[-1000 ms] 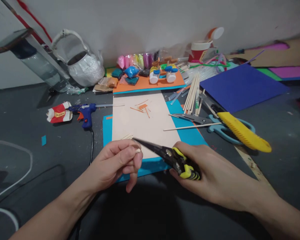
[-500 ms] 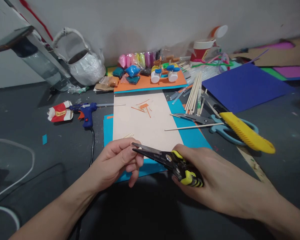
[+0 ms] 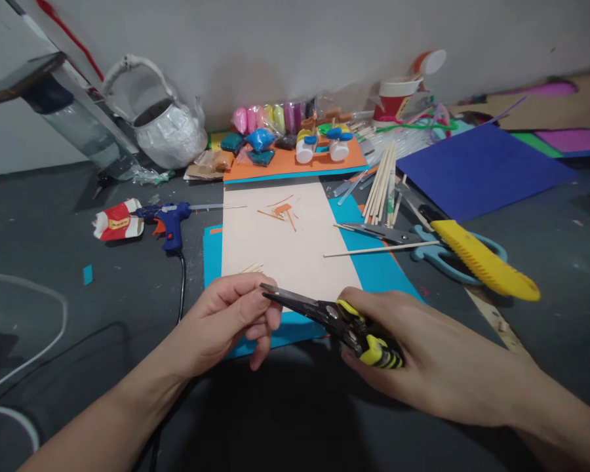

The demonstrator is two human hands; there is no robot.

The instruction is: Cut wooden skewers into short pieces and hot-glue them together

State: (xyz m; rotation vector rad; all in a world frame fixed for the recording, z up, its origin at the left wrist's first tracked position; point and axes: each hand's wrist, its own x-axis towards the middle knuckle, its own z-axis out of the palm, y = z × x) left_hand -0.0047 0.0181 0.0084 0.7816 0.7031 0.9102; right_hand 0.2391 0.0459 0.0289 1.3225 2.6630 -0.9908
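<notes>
- Right hand [image 3: 423, 357] wrapped around the yellow-black handles of the pliers [image 3: 334, 318]; blades point left, tips right at the left hand's fingertips.
- Left hand [image 3: 226, 321] with fingers pinched together at the plier tips; whatever is between them is too small to make out.
- Both hands hover over the near edge of the beige sheet [image 3: 290, 242], which lies on a teal sheet [image 3: 373, 265] on the dark floor [image 3: 78, 308].
- Small wood offcuts [image 3: 252, 267] on the beige sheet just beyond the left hand.
- One loose skewer [image 3: 378, 249] across the right edge of the beige sheet.
- Right of that: scissors [image 3: 398, 235] and a yellow utility knife [image 3: 482, 265], touching.
- Left of the sheets: blue glue gun [image 3: 170, 219], crumpled red-white wrapper [image 3: 117, 221] beside it.
- Orange paper scraps [image 3: 280, 211] near the far edge of the beige sheet.
- Skewer bundle [image 3: 381, 180] beyond the scissors.
- Far side, by the wall: orange board [image 3: 285, 167] with clay pieces [image 3: 319, 144], white pot [image 3: 164, 128] to the left, blue sheet [image 3: 482, 170] to the right.
</notes>
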